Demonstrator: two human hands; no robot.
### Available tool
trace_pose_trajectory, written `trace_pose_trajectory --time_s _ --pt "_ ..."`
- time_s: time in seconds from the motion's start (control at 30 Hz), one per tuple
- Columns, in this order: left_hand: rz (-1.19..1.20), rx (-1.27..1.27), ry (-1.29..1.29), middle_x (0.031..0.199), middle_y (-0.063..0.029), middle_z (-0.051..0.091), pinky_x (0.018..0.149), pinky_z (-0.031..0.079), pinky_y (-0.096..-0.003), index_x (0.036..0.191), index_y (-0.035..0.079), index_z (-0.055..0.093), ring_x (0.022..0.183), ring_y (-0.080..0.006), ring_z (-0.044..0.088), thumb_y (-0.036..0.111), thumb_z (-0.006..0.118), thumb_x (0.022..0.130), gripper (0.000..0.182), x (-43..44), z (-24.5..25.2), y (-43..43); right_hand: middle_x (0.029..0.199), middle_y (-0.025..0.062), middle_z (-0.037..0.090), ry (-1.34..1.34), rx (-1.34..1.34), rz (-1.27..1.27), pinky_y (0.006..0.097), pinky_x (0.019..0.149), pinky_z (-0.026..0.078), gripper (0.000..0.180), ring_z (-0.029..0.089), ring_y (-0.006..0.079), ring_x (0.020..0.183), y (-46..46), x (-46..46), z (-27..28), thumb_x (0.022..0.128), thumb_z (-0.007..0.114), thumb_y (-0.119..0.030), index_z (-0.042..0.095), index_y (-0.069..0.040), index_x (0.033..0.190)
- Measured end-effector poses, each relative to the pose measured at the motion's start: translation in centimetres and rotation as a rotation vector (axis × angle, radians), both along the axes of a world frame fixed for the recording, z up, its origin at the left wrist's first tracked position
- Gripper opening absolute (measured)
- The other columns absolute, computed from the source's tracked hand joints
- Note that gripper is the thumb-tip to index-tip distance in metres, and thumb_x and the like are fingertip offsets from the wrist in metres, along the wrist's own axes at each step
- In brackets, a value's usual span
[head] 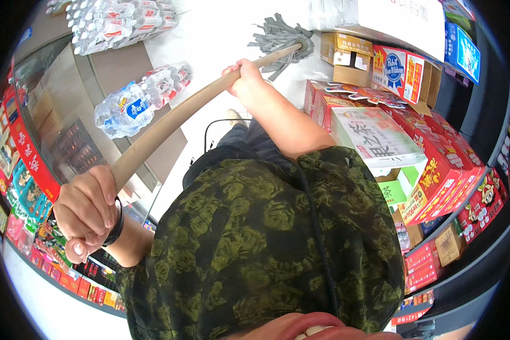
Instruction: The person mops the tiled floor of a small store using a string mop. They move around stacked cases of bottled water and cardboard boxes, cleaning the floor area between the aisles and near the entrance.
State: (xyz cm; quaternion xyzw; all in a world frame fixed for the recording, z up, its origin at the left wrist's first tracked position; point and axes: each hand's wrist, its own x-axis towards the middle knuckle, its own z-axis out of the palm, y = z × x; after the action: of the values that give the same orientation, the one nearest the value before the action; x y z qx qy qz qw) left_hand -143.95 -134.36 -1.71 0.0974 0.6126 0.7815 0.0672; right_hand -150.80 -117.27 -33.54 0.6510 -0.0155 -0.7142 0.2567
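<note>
A mop with a long wooden handle (pixel 178 117) stretches diagonally away from me. My left hand (pixel 87 208), with a dark band at its wrist, is wrapped around the handle's near end. Farther along, my right hand (pixel 243 77) grips the shaft closer to the mop head. The grey strip mop head (pixel 282 40) rests on the white floor (pixel 208 25), its strands spread out. To the left of the shaft stand shrink-wrapped packs of plastic bottles (pixel 131 106). A brown cardboard carton (pixel 348 57) lies just right of the mop head.
Larger wrapped bottle packs (pixel 121 25) stand at the far left. A glass-fronted counter (pixel 63 106) and stocked shelves (pixel 34 182) line the left side. On the right are stacked red cartons (pixel 437 157), a beer carton (pixel 397 72) and a white chest (pixel 403 21).
</note>
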Motion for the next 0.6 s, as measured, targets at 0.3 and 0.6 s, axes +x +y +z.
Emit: trace_pose_trajectory --time_s 0.3,0.6 --pt "-0.004 -0.109 0.046 0.046 0.0027 0.050 0.067 0.039 -0.0344 0.045 0.013 0.045 0.047 -0.0128 0.049 0.023 0.060 0.065 0.027 0.8 -2.1 0.0 0.055 0.0022 0.036 0.116 0.011 0.176 0.0332 0.046 0.041 0.011 0.039 0.0156 0.045 -1.5 -4.7 -3.6 0.087 0.040 -0.008 0.038 -0.008 0.076" --pt "0.089 -0.438 -0.002 0.046 -0.0042 0.046 0.083 0.043 -0.0450 0.045 0.006 0.042 0.052 -0.0205 0.053 0.009 0.060 0.069 0.031 5.2 -5.7 1.9 0.058 0.0089 0.040 0.469 0.095 0.283 0.0399 0.049 0.043 0.005 0.044 0.0238 0.050 -4.0 -10.7 -6.1 0.088 0.044 -0.005 0.041 -0.003 0.085"
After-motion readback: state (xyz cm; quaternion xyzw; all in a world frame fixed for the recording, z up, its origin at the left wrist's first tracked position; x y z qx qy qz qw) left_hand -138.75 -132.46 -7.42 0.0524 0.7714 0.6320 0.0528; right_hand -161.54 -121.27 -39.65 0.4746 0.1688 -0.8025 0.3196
